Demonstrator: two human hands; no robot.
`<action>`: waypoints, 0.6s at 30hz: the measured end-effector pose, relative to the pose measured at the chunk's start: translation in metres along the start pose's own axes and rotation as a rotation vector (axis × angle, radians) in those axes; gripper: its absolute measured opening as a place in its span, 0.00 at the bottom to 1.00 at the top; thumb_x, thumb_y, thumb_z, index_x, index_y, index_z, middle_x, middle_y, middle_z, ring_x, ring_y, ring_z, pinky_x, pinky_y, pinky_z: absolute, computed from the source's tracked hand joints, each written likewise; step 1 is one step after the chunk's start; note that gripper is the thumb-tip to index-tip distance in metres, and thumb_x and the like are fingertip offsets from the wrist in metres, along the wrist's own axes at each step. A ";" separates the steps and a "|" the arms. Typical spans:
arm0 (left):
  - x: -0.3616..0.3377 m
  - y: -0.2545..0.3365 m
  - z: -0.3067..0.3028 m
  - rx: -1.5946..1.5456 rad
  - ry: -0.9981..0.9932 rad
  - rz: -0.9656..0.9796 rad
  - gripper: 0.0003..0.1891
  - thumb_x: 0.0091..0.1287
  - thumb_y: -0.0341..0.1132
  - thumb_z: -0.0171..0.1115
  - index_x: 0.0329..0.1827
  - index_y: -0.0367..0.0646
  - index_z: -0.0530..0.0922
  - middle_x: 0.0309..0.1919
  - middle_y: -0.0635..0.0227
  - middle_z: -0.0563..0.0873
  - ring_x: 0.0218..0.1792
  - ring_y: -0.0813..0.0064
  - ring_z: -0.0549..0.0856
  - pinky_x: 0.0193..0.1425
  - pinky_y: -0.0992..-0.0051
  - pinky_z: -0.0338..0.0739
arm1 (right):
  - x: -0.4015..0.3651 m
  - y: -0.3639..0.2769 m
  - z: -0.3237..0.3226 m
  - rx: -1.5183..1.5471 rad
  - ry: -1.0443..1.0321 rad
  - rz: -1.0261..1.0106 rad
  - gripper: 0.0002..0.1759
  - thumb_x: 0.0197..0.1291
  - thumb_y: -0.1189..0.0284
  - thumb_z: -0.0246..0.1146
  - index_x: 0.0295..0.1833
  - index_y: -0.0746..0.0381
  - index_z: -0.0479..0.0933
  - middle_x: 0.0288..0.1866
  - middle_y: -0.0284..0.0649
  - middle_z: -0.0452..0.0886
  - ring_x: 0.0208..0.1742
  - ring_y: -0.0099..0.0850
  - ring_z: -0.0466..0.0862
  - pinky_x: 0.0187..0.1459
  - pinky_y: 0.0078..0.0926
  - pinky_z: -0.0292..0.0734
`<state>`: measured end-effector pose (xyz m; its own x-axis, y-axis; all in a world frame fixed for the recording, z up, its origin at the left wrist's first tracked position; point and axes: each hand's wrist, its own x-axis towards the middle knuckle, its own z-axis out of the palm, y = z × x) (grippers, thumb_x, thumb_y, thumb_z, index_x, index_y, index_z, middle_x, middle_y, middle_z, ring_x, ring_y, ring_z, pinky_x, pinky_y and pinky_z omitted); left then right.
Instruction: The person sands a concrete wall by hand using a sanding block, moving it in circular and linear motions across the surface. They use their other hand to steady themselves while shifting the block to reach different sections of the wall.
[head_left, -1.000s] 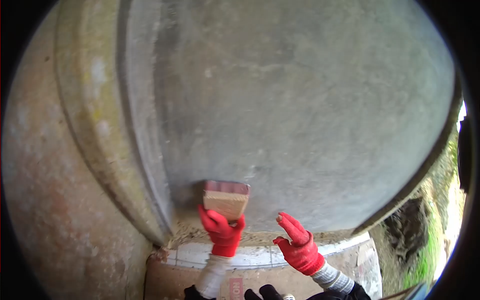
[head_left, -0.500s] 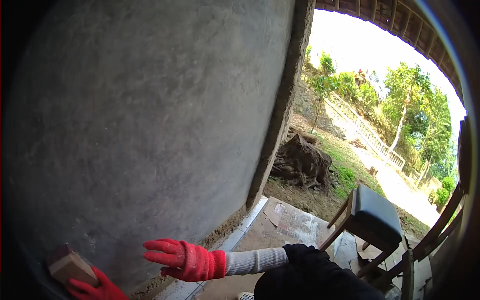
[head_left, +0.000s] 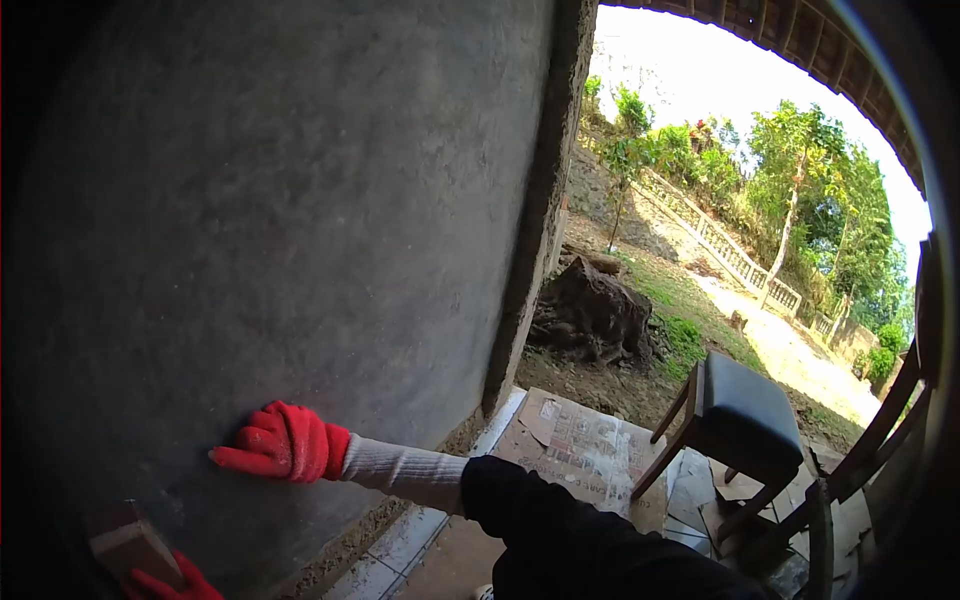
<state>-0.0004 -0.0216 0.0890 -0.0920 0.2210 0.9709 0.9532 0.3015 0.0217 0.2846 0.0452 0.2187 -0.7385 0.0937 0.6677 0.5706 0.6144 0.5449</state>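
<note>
At the lower left, my left hand (head_left: 185, 585) in a red glove grips a wooden block (head_left: 135, 548) with a dark reddish edge. The block is close against the grey plastered wall (head_left: 330, 230). Only some of the left fingers show; the rest is cut off by the frame. My right hand (head_left: 280, 443), also in a red glove, is up at the wall surface with nothing in it. One finger stretches out to the left while the others bend. A grey knit cuff and a black sleeve cover the right arm.
Cardboard (head_left: 570, 440) lies on the floor beside a white tiled strip (head_left: 410, 535) along the wall's foot. A black-seated chair (head_left: 745, 410) stands to the right, near dark wooden furniture (head_left: 820, 530). Beyond the wall's edge is a tree stump (head_left: 595, 315) on a slope.
My right hand has moved up and left toward the wall, its spread fingers now mostly bent with one out. The left hand and block sit slightly lower in view. The view has shifted a little.
</note>
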 end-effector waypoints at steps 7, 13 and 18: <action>-0.123 -0.015 0.054 0.438 -0.214 0.136 0.50 0.58 0.61 0.65 0.77 0.53 0.49 0.61 0.36 0.64 0.55 0.36 0.70 0.56 0.43 0.68 | -0.008 0.002 0.017 -0.011 0.138 0.002 0.27 0.50 0.74 0.62 0.59 0.50 0.75 0.35 0.31 0.74 0.27 0.27 0.74 0.24 0.27 0.69; -0.016 -0.020 0.020 0.205 -0.077 0.087 0.47 0.57 0.61 0.65 0.74 0.49 0.53 0.59 0.35 0.65 0.54 0.36 0.71 0.55 0.42 0.69 | -0.010 -0.005 0.013 -0.028 0.085 0.034 0.28 0.48 0.74 0.62 0.60 0.49 0.75 0.37 0.31 0.73 0.29 0.27 0.74 0.25 0.27 0.68; -0.097 -0.014 0.037 0.354 -0.170 0.154 0.47 0.57 0.60 0.66 0.73 0.46 0.55 0.58 0.36 0.65 0.54 0.37 0.71 0.54 0.43 0.69 | -0.011 -0.003 0.019 -0.010 0.146 0.032 0.29 0.46 0.73 0.62 0.59 0.50 0.75 0.37 0.32 0.72 0.28 0.26 0.73 0.24 0.26 0.68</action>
<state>-0.0159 -0.0130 -0.0139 -0.0301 0.4292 0.9027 0.8045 0.5463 -0.2330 0.2842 0.0575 0.2000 -0.6601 -0.0017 0.7512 0.5972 0.6053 0.5262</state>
